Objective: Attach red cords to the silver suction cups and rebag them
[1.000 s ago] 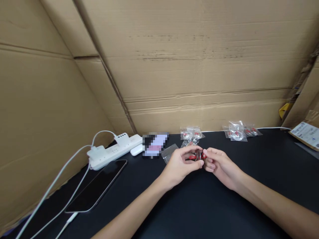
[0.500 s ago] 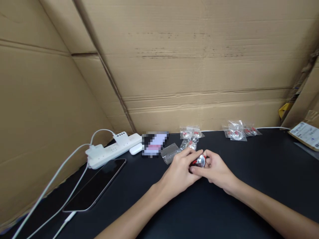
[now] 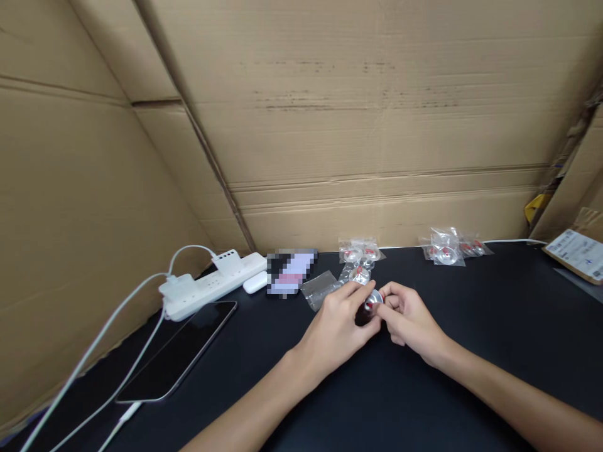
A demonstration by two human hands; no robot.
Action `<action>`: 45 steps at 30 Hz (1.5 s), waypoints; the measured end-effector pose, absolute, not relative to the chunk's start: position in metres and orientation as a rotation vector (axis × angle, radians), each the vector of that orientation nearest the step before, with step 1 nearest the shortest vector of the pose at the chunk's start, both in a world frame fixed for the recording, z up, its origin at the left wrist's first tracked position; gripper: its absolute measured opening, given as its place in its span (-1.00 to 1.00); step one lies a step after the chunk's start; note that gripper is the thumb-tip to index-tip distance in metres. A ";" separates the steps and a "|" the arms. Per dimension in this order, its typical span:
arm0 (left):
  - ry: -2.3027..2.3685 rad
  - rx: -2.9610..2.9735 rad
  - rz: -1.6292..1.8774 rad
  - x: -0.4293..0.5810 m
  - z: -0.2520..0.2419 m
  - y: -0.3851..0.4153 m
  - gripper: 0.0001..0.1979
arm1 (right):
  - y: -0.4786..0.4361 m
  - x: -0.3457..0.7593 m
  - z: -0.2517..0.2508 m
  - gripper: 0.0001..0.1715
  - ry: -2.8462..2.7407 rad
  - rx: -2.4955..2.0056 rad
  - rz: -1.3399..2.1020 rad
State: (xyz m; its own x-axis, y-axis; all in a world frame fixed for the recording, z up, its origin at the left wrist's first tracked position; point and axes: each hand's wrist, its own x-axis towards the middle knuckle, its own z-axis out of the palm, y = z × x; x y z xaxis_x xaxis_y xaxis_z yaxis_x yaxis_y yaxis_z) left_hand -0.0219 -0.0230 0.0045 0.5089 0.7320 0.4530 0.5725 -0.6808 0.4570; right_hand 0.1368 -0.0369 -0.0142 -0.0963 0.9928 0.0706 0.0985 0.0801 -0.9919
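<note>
1. With my left grip, the left hand (image 3: 335, 321), I have a round silver-and-red piece (image 3: 374, 297) clasped between fingers and thumb.
2. With my right grip, the right hand (image 3: 411, 321), I have thumb and index finger at the piece's right side, near its red part; I cannot tell how firmly they pinch.
3. The piece sits between my two hands, over the table (image 3: 367, 402), its silver face partly covered by fingers.
4. Just beyond my left fingers I see a bagged disc (image 3: 360, 274), with a flat clear bag (image 3: 319, 290) to its left.
5. Behind that disc lie more bagged discs (image 3: 361, 253); well apart to the right is another bagged cluster (image 3: 445, 252).
6. Farther left I see a pixelated slab (image 3: 292, 273), a small white case (image 3: 255, 282), a white power strip (image 3: 211, 292) and a dark-screened device (image 3: 181, 353).
7. At far right is a labelled package (image 3: 577, 252); a cardboard wall (image 3: 367, 144) stands behind everything.
</note>
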 end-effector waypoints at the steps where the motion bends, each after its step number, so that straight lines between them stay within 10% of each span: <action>1: 1.113 2.505 0.928 -0.023 0.004 -0.022 -0.54 | -0.036 0.137 -0.015 -0.82 -1.383 -1.172 1.203; 11: 1.068 2.553 0.940 -0.024 0.005 -0.021 -0.62 | -0.040 0.142 -0.011 -0.88 -1.686 -1.180 0.748; 45: 0.920 2.536 0.968 -0.026 -0.001 -0.017 -0.61 | -0.027 0.158 -0.010 -0.80 -1.823 -1.158 0.865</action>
State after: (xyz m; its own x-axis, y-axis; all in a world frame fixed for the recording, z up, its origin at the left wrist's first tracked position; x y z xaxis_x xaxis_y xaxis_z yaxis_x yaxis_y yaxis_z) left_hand -0.0260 -0.0169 -0.0010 0.5740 0.6493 0.4989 0.4653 -0.7600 0.4538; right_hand 0.1581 -0.0268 -0.0102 -0.2680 0.9281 0.2586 0.3864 0.3494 -0.8536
